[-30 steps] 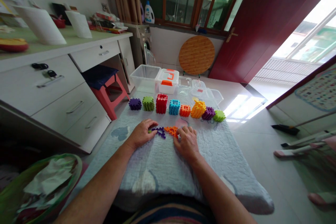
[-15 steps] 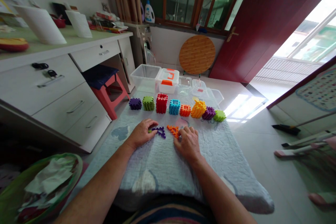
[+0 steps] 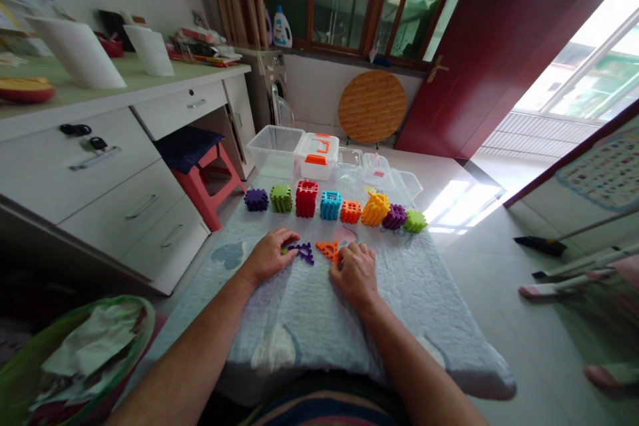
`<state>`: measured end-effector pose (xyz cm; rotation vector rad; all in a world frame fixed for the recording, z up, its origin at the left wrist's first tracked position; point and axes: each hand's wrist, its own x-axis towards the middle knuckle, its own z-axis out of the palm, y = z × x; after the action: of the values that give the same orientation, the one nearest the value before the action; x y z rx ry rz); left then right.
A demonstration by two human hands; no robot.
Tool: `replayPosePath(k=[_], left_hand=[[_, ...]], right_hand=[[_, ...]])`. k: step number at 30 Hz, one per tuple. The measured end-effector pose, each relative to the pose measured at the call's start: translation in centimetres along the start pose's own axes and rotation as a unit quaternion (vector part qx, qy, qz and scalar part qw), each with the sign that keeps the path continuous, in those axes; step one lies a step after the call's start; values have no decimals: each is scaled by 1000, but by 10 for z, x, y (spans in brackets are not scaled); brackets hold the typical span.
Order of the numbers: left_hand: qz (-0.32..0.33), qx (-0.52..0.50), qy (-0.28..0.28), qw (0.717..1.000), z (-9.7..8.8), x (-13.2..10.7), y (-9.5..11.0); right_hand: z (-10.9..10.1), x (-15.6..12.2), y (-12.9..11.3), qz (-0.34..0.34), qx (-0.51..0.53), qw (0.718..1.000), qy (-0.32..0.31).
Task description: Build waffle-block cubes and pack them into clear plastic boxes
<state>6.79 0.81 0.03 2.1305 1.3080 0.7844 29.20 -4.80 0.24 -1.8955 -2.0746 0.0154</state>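
My left hand (image 3: 271, 257) has its thumb and fingers closed at the left end of a purple triangular building piece (image 3: 305, 253) with notched edges; a speck of yellow-green shows by the fingertips. My right hand (image 3: 355, 273) pinches the right side of an orange triangular building piece (image 3: 327, 251); its fingers hide that corner. The two pieces lie close to the cloth, a small gap apart. Beyond them stands a row of interlocked stacks: dark purple (image 3: 256, 200), green (image 3: 281, 198), red (image 3: 306, 199), blue (image 3: 330, 205), orange (image 3: 351, 212), yellow (image 3: 375, 208), purple (image 3: 395, 216) and light green (image 3: 415, 221).
A quilted cloth (image 3: 309, 319) covers the table. At its far end are an open clear bin (image 3: 275, 140), a lidded box with orange clips (image 3: 318, 154) and smaller clear containers (image 3: 377, 166). A red stool (image 3: 212, 180) and a waste basket (image 3: 144, 319) stand left.
The view has shifted very slightly. Both hands and the two triangular pieces hold the same places on the cloth.
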Motion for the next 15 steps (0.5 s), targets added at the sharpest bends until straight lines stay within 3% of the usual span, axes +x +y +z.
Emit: replayPosePath(k=[9,15], left_hand=[[-1,3,-6,1000,0,0,-1],[1,2,-3,1000,-1,-1,-2]], right_hand=[[-3,4,8,19,17,999,47],[-25,35,21,80,18,989,123]])
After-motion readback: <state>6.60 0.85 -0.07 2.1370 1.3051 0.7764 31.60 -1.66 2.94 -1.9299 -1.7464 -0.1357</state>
